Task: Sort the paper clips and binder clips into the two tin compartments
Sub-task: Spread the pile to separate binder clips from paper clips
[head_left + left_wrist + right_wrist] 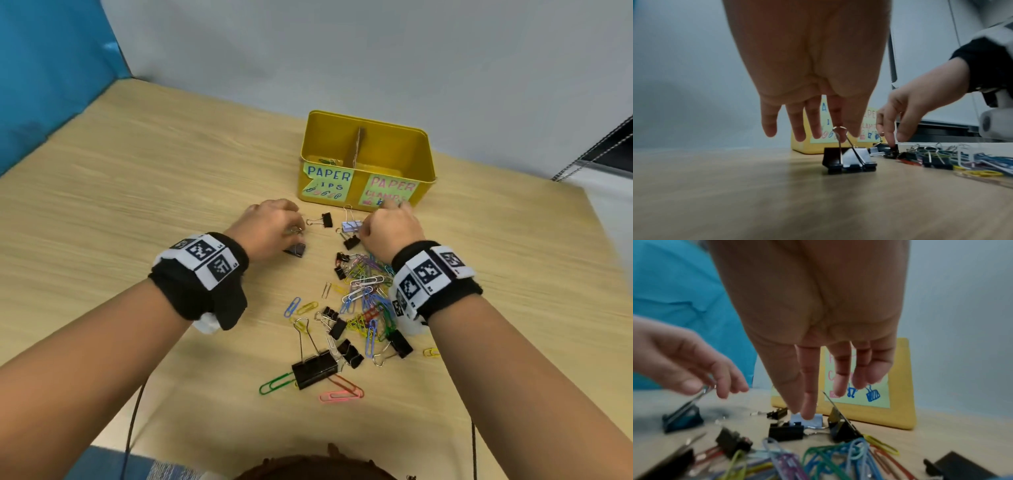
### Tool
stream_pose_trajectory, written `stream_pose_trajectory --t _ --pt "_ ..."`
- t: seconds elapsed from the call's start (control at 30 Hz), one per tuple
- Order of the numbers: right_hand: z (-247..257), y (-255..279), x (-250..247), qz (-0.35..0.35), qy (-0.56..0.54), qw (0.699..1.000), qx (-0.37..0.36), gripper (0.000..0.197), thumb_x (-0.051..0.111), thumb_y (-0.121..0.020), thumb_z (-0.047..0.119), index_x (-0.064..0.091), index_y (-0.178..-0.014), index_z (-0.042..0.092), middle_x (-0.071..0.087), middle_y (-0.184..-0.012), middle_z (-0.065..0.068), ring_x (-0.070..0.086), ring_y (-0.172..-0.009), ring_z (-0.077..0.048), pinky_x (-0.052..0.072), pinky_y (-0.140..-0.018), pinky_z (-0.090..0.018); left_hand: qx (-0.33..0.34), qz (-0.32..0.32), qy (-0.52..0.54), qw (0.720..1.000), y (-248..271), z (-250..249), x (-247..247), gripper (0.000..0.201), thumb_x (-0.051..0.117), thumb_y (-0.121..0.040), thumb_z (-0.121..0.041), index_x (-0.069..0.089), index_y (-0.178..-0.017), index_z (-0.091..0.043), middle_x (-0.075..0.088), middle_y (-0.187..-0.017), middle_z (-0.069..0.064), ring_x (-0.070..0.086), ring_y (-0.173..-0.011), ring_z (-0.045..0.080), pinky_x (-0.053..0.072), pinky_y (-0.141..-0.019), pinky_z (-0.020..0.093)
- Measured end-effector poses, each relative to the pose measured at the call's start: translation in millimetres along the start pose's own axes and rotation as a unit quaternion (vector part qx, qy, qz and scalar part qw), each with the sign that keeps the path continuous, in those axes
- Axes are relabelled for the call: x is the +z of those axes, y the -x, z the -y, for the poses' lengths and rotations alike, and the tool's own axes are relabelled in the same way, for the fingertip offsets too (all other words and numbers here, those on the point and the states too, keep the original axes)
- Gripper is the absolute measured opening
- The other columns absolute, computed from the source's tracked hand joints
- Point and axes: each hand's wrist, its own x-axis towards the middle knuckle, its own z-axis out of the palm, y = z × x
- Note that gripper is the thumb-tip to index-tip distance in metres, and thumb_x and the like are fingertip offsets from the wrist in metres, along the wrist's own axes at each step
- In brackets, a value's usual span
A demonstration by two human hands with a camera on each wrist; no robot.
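The yellow tin (394, 144) stands at the back of the table, with a cardboard divider and labels for paper clips (left) and paper clamps (right). A few paper clips (329, 161) lie in its left compartment. My left hand (294, 229) pinches the wire handles of a black binder clip (851, 159) that sits on the table. My right hand (364, 226) has thumb and index finger down on a pale lilac binder clip (816, 418) just in front of the tin. Behind my hands lies a heap of coloured paper clips (366, 291) mixed with black binder clips.
A small black binder clip (327, 220) lies between my hands. A large black binder clip (313, 370) and big green and pink paper clips lie nearer to me. A blue partition (51, 85) closes the left side and a grey wall the back. The table's edge runs along the right.
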Motion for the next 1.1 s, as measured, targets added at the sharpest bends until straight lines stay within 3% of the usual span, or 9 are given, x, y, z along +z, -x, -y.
stream_pose_trajectory --t 0.1,0.2,0.43,0.53,0.63,0.7,0.83,0.93,1.1 --pt "9.6 5.2 1.2 0.025 0.035 0.999 -0.029 0.030 0.053 -0.090 0.018 0.065 -0.117 0.022 0.035 -0.145 -0.010 0.028 -0.133 -0.036 0.030 -0.111 -0.049 -0.017 -0.039 0.040 0.998 0.2 0.8 0.3 0.022 0.057 -0.089 -0.020 0.065 -0.108 -0.016 0.052 -0.128 0.004 0.048 -0.122 0.023 0.038 -0.106 0.043" --pt "9.7 8.8 -4.4 0.020 -0.069 0.997 -0.041 0.039 0.049 -0.090 0.009 0.066 -0.116 0.032 0.028 -0.151 -0.004 0.024 -0.136 -0.033 0.025 -0.112 -0.048 -0.009 -0.038 0.044 0.998 -0.8 -8.2 2.9 0.046 0.057 -0.088 -0.019 0.046 -0.133 -0.021 0.042 -0.141 0.003 0.038 -0.131 0.023 0.034 -0.111 0.043" --pt "-2.3 19.0 0.7 0.054 -0.045 0.997 -0.028 0.025 0.060 -0.083 0.044 0.072 -0.101 0.030 0.028 -0.153 -0.004 0.014 -0.142 -0.036 0.019 -0.115 -0.051 0.045 0.139 -0.114 0.983 -5.6 -27.4 9.8 0.059 0.045 -0.094 -0.030 0.019 -0.146 -0.035 -0.002 -0.160 -0.007 -0.005 -0.148 0.024 0.001 -0.115 0.058" --pt "1.7 20.5 1.0 0.065 -0.013 0.997 -0.035 0.038 0.056 -0.081 0.057 0.073 -0.100 0.029 0.025 -0.155 -0.001 0.010 -0.144 -0.035 0.014 -0.116 -0.053 0.015 0.135 -0.128 0.982 -2.8 -22.3 8.9 0.057 0.044 -0.094 -0.031 0.022 -0.147 -0.029 -0.003 -0.160 -0.002 -0.008 -0.147 0.026 -0.003 -0.115 0.058" --pt "9.8 21.4 -1.7 0.082 -0.078 0.991 -0.068 0.022 0.056 -0.087 0.031 0.071 -0.101 0.037 0.016 -0.159 0.004 0.001 -0.146 -0.033 0.004 -0.118 -0.056 -0.002 0.108 -0.095 0.990 -0.1 -20.0 7.1 0.059 0.046 -0.093 -0.026 0.022 -0.147 -0.028 -0.002 -0.160 -0.001 -0.007 -0.147 0.025 -0.003 -0.116 0.055" --pt "10.9 19.7 -2.8 0.049 -0.129 0.988 -0.071 0.032 0.053 -0.087 0.013 0.073 -0.096 0.036 0.020 -0.157 0.005 0.003 -0.147 -0.030 0.004 -0.118 -0.056 0.002 0.100 -0.087 0.991 1.3 -20.5 8.1 0.059 0.046 -0.093 -0.025 0.022 -0.147 -0.029 -0.002 -0.160 -0.001 -0.007 -0.147 0.025 -0.003 -0.116 0.054" --pt "9.8 16.4 -1.9 0.021 -0.121 0.991 -0.051 0.029 0.055 -0.086 0.011 0.074 -0.095 0.031 0.028 -0.154 0.001 0.009 -0.145 -0.031 0.009 -0.118 -0.055 0.020 0.093 -0.085 0.992 3.3 -23.2 12.0 0.060 0.051 -0.091 -0.028 0.025 -0.145 -0.035 -0.001 -0.160 0.001 -0.006 -0.147 0.026 -0.003 -0.116 0.055" --pt "11.8 14.9 7.5 0.047 -0.083 0.992 -0.077 0.033 0.054 -0.089 0.015 0.069 -0.107 0.038 0.026 -0.155 -0.001 0.008 -0.145 -0.033 0.010 -0.117 -0.057 0.014 0.078 -0.089 0.993 2.6 -24.0 9.2 0.049 0.053 -0.090 -0.031 0.042 -0.137 -0.036 0.002 -0.160 0.000 -0.005 -0.147 0.026 -0.004 -0.115 0.057" --pt "27.9 15.1 10.5 0.080 -0.008 0.986 -0.147 0.072 0.037 -0.087 -0.007 0.045 -0.131 0.050 0.006 -0.160 -0.005 -0.004 -0.146 -0.038 0.003 -0.117 -0.059 0.003 -0.009 -0.085 0.996 2.6 -19.3 0.4 0.022 0.060 -0.086 -0.029 0.071 -0.106 -0.031 0.024 -0.156 -0.006 0.013 -0.145 0.025 0.003 -0.115 0.059"
